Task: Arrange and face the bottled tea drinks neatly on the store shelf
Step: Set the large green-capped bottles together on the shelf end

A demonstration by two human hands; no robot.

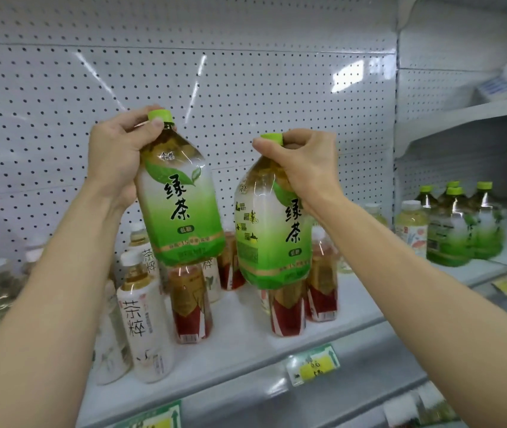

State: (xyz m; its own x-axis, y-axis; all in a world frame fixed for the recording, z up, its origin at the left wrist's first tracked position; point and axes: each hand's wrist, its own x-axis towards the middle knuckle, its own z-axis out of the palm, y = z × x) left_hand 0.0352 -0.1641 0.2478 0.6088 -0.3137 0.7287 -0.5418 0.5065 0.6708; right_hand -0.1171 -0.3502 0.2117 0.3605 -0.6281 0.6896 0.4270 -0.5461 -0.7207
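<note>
The left hand (pixel 116 152) has its fingers curled tight round the neck of a big green tea bottle (pixel 181 199), thumb tip pressed just under the ribbed lime-green cap (pixel 161 116); the right hand (pixel 304 162) pinches the cap and neck of a second green tea bottle (pixel 272 230) the same way. Both bottles hang in the air below the fingers, tilted, clear plastic with amber tea showing at the rounded shoulders and glossy white-to-green shrink labels lower down. Beneath them, on the smooth white shelf (pixel 246 341), stand slimmer bottles: red-labelled ones (pixel 190 307) holding dark tea and white-labelled ones (pixel 144 316) with white caps. Behind the hands runs a perforated metal back panel (pixel 246 88). Off to the right of the right hand, on the neighbouring shelf, more green tea bottles (pixel 462 227) stand clustered upright.
</note>
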